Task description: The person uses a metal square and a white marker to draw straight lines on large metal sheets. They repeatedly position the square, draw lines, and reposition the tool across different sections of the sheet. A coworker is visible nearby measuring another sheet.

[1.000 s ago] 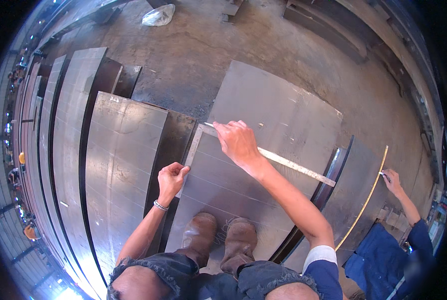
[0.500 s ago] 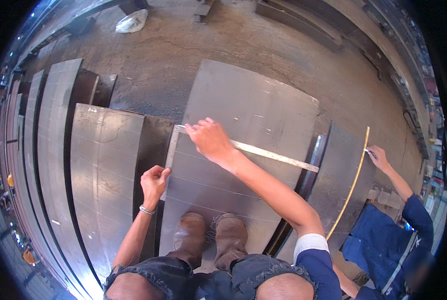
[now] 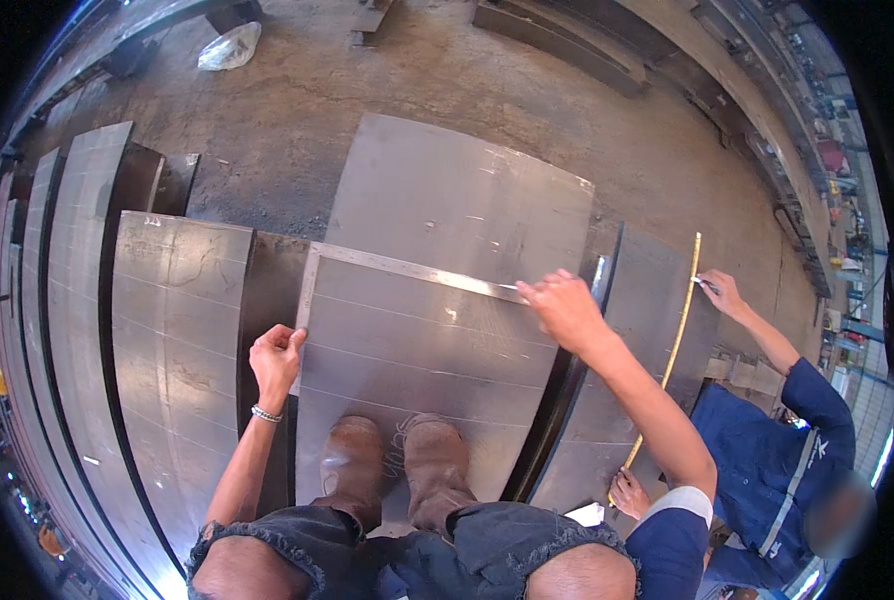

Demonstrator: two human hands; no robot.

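Observation:
A metal framing square (image 3: 407, 268) lies flat on a grey steel plate (image 3: 417, 350), its corner at the plate's left edge. The short leg runs toward me along that edge. My left hand (image 3: 275, 362) is closed, thumb and fingers pinching the short leg. Over the far end of the long leg is my right hand (image 3: 567, 312), fingers closed around something thin and pale, too small to name. Several faint lines cross the plate. My brown boots (image 3: 437, 455) stand on its near part.
To the right, a co-worker (image 3: 757, 450) holds a yellow tape measure (image 3: 675, 350) across another plate (image 3: 602, 390). Long steel beams (image 3: 177, 300) lie side by side on the left. Dark gaps separate the pieces. A clear plastic bag (image 3: 230, 47) rests on the floor beyond.
My right hand has slid rightward along the square's long leg, from the corner to the far end. My left hand stays at the short leg. The co-worker's second hand has come into view.

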